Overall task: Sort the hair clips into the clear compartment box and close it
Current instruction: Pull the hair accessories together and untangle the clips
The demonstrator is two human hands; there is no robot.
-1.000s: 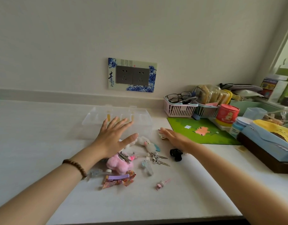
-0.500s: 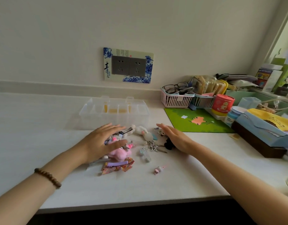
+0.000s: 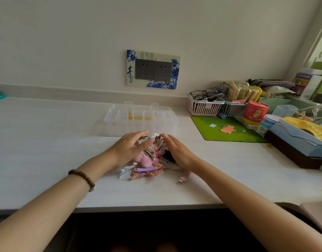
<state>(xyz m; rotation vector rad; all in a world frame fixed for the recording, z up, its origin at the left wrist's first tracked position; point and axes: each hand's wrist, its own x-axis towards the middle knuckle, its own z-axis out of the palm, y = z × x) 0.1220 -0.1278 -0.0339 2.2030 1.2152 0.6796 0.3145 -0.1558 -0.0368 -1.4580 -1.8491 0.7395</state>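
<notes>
Head view: left hand (image 3: 130, 148) and right hand (image 3: 176, 152), fingers straight, flank the hair clips (image 3: 149, 160) mid-frame; clear box (image 3: 141, 119) just above.

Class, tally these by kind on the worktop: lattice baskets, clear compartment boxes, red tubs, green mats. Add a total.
Lattice baskets: 2 (pink basket, pale blue basket)
Clear compartment box: 1
Red tub: 1
Green mat: 1
Total: 5
</notes>
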